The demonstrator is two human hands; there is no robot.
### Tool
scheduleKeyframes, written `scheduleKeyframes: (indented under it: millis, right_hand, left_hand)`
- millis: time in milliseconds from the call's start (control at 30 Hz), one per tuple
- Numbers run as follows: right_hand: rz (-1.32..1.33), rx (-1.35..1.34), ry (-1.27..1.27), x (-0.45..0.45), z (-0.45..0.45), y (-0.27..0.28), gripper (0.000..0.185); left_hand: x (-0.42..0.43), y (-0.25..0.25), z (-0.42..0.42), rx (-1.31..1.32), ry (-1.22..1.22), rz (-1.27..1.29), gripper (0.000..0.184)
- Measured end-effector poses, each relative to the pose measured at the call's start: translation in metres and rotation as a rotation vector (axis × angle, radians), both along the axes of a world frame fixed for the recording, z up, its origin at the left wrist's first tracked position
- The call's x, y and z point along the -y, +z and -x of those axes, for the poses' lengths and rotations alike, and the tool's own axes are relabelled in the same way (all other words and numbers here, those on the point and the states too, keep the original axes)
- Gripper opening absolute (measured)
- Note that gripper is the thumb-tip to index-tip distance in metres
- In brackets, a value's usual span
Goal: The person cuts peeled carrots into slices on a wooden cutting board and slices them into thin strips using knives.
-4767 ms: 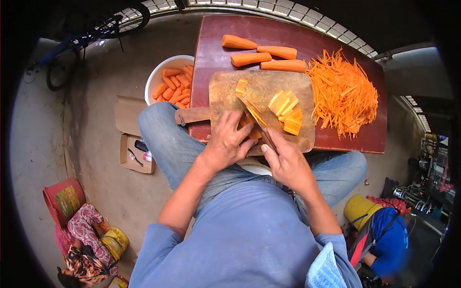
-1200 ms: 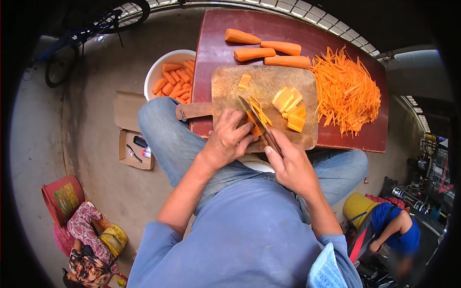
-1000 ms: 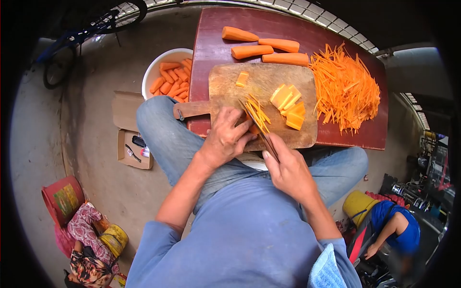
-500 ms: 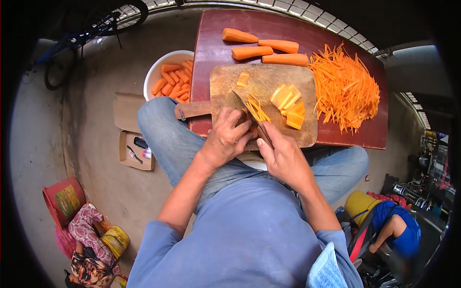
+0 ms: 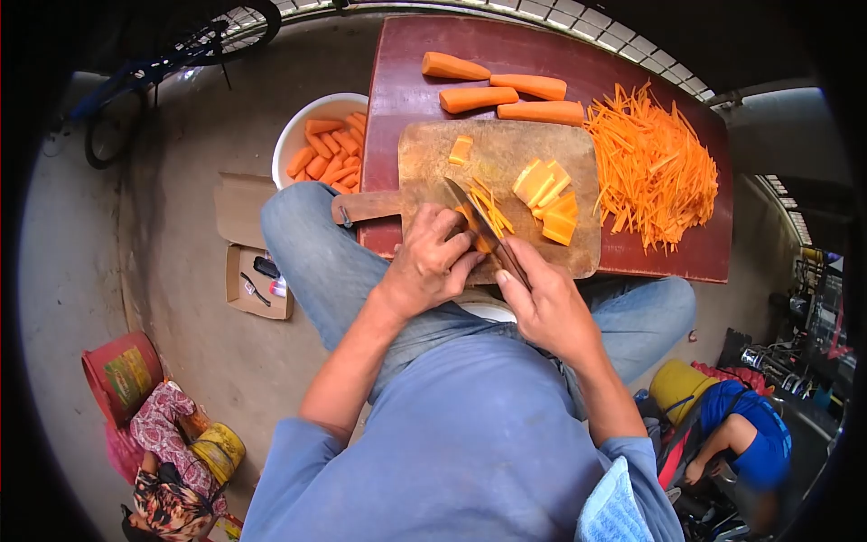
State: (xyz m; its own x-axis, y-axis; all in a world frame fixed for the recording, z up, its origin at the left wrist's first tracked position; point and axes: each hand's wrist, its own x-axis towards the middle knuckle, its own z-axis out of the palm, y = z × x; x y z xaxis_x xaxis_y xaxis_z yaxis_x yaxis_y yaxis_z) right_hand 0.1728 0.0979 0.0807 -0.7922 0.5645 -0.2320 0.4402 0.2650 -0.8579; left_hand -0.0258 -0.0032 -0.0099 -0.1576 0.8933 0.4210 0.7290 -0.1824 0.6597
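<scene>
My right hand (image 5: 549,294) is wrapped round the handle of a knife (image 5: 470,206), whose blade slants up and left over the wooden cutting board (image 5: 497,144). Against the blade's left side, the curled fingers of my left hand (image 5: 432,257) press down a carrot piece, mostly hidden under them. Thin carrot strips (image 5: 492,210) lie just right of the blade. Farther right on the board are fanned carrot slices (image 5: 555,212), and a small carrot slab (image 5: 461,150) sits near its upper left.
Whole peeled carrots (image 5: 540,111) and a heap of shredded carrot (image 5: 655,172) lie on the red table (image 5: 397,72). A white tub (image 5: 287,144) of carrots stands left, near an open cardboard box (image 5: 237,294). Other people sit at lower left and lower right.
The knife and my right hand have shifted slightly right, with more of the blade showing beside my left fingers. My left hand keeps nearly the same place.
</scene>
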Motion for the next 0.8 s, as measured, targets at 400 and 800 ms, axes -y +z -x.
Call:
scheduleKeyframes:
  millis: [400, 800]
  right_hand:
    - [-0.05, 0.059, 0.026, 0.004, -0.002, 0.007, 0.042]
    - [-0.027, 0.081, 0.061, 0.001, -0.002, 0.004, 0.038]
  left_hand:
    - [0.001, -0.005, 0.0, 0.011, 0.016, -0.019, 0.029]
    - [-0.001, -0.001, -0.001, 0.005, 0.027, -0.017, 0.029]
